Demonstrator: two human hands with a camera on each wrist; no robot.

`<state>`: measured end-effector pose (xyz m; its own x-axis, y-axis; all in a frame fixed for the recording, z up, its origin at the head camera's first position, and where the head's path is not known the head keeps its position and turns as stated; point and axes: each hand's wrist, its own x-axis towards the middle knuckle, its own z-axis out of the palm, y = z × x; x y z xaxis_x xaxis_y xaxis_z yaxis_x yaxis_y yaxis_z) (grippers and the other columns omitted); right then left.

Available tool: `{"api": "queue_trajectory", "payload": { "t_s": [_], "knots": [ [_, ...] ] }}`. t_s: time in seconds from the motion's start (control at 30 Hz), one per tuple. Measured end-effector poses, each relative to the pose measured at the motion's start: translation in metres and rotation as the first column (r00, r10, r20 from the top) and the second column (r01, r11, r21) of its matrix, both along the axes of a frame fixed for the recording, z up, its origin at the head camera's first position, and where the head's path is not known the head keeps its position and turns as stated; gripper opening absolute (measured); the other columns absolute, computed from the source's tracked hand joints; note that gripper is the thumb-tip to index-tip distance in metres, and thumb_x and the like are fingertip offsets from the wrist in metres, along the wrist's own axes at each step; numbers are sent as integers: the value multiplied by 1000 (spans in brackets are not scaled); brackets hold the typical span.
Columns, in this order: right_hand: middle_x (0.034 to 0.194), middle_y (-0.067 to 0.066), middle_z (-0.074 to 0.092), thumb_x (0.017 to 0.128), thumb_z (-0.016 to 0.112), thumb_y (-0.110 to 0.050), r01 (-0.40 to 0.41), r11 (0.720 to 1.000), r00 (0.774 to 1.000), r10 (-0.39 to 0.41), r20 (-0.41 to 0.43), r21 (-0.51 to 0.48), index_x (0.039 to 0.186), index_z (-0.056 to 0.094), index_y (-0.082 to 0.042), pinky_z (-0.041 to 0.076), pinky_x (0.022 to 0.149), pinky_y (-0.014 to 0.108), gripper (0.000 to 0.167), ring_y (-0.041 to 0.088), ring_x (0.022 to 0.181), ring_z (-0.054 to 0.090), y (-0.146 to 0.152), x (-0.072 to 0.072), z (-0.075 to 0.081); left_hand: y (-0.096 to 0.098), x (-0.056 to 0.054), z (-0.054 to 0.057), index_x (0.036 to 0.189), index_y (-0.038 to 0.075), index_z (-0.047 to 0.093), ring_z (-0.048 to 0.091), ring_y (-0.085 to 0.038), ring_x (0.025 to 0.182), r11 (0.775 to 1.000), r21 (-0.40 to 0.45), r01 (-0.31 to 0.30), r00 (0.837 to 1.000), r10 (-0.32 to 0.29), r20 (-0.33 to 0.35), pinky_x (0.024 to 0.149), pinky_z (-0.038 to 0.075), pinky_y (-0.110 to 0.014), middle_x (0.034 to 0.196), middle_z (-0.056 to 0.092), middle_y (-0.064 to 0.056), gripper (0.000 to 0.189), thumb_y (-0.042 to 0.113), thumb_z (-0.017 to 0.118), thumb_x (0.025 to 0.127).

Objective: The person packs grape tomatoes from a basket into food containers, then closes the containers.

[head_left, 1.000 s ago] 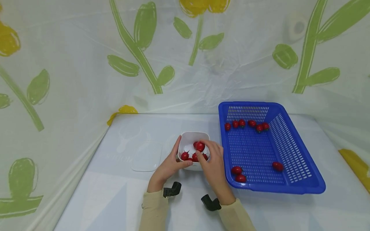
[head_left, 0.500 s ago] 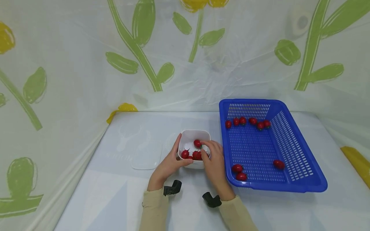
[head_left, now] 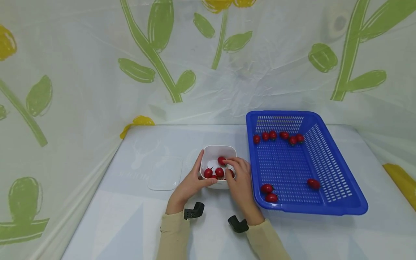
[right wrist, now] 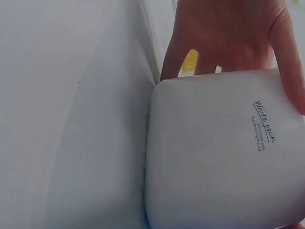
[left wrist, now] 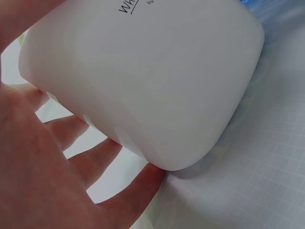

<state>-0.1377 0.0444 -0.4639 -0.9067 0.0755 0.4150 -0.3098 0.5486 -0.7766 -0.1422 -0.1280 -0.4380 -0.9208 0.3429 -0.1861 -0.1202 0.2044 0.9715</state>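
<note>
A white square container [head_left: 221, 185] with several cherry tomatoes [head_left: 219, 172] inside sits between the two hands. My left hand [head_left: 188, 186] grips its left side, thumb along the front rim; the left wrist view shows the fingers [left wrist: 97, 160] spread against the wall. From the right, my right hand [head_left: 239, 180] reaches over the rim, thumb and fingers spread apart. Its fingertip is right at one cherry tomato [head_left: 221, 160] near the back of the container. Part of the tomatoes on the right is hidden behind this hand. Printed lettering [right wrist: 264, 124] shows on the container in the right wrist view.
A blue perforated basket [head_left: 282, 169] stands close on the right. Several cherry tomatoes lie along its far side, two [head_left: 269, 193] at the near left and one [head_left: 313, 184] at the near right. A clear lid [head_left: 165, 174] lies left of the container.
A second ago my right thumb and finger held a cherry tomato over the container. It now lies inside among the others, and the thumb and fingers are apart. My left hand keeps its grip.
</note>
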Motion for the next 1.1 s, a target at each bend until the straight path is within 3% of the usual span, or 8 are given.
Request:
{"api": "queue_trajectory", "payload": {
  "t_s": [0.37, 0.47, 0.6, 0.67, 0.83, 0.97, 1.1],
  "knots": [
    [120, 4, 52, 84, 58, -10, -23, 999, 1000, 23, 15, -22, 104, 64, -16, 19, 99, 54, 22, 20, 127, 25, -2, 4, 6, 1, 0, -2, 142, 37, 2, 26, -29, 127, 1000, 13, -5, 1000, 5, 4, 94, 36, -45, 147, 12, -4, 97, 32, 71, 75],
    [118, -1, 55, 86, 57, -12, -52, 998, 999, 52, 3, -34, 104, 64, -18, 30, 97, 47, 21, 16, 122, 34, -2, 7, 13, 0, 0, -3, 142, 38, 1, 28, -29, 126, 999, 33, 0, 1000, -1, 7, 94, 36, -45, 147, 11, -3, 97, 30, 71, 75],
    [115, -5, 55, 88, 56, -13, -97, 993, 995, 97, -6, -65, 106, 63, -18, 48, 77, 31, 20, 11, 107, 48, -1, 12, 25, 0, -1, -2, 142, 38, 0, 32, -30, 123, 999, 43, 7, 1000, -7, 8, 92, 38, -43, 147, 12, -4, 98, 29, 71, 76],
    [114, -5, 54, 88, 56, -13, -115, 991, 993, 114, -18, -73, 107, 63, -17, 50, 69, 26, 20, 11, 99, 52, 0, 14, 32, 0, -1, -2, 142, 38, 0, 33, -31, 122, 999, 48, 8, 1000, -8, 10, 92, 38, -43, 146, 12, -4, 98, 28, 71, 76],
    [110, -8, 54, 88, 57, -15, -168, 984, 986, 167, -18, -63, 108, 62, -16, 49, 72, 24, 21, 5, 93, 53, 1, 21, 46, 0, 0, -1, 141, 39, 0, 33, -32, 122, 999, 50, 6, 1000, -7, 16, 92, 37, -44, 147, 12, -3, 95, 24, 69, 78],
    [101, -15, 57, 87, 58, -17, -253, 968, 966, 252, 59, -2, 107, 62, -21, 49, 70, 24, 21, 0, 86, 53, 4, 28, 57, 0, 0, -1, 141, 40, 0, 30, -31, 124, 999, 49, 15, 1000, -16, 18, 93, 35, -45, 147, 12, -1, 94, 25, 68, 79],
    [96, -17, 57, 87, 59, -20, -371, 924, 924, 358, 134, 90, 107, 62, -23, 47, 69, 22, 20, -1, 82, 52, 8, 32, 65, -1, 0, -3, 142, 39, -1, 27, -28, 126, 998, 53, 31, 1000, -31, -3, 93, 35, -46, 148, 9, 0, 94, 27, 68, 79]
  ]
}}
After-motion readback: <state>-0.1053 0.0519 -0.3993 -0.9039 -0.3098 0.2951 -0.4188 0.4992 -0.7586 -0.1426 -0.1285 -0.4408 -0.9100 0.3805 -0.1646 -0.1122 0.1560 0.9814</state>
